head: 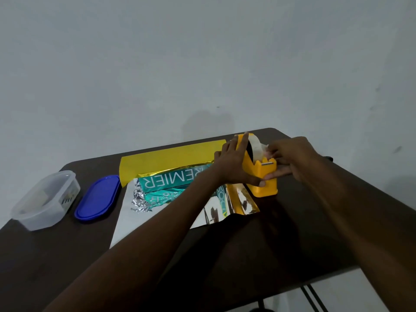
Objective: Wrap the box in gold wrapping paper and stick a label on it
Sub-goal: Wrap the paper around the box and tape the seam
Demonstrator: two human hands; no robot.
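A teal box [167, 180] printed "PREMIER" lies on gold wrapping paper [171, 155] whose silver underside [135, 218] spreads toward me. To its right stands a yellow tape dispenser [264, 179] with a roll of pale tape [255, 146]. My left hand [234, 164] grips the dispenser's left side, thumb at its front base. From the right, my right hand [290, 157] reaches in, its fingers pinching at the tape end by the cutter; the tape end itself is mostly hidden.
A clear plastic container [45, 200] with small items inside stands at the left, its blue lid [98, 198] lying beside it. The dark table's right edge [351, 197] and near edge [292, 287] are close. A grey wall rises behind.
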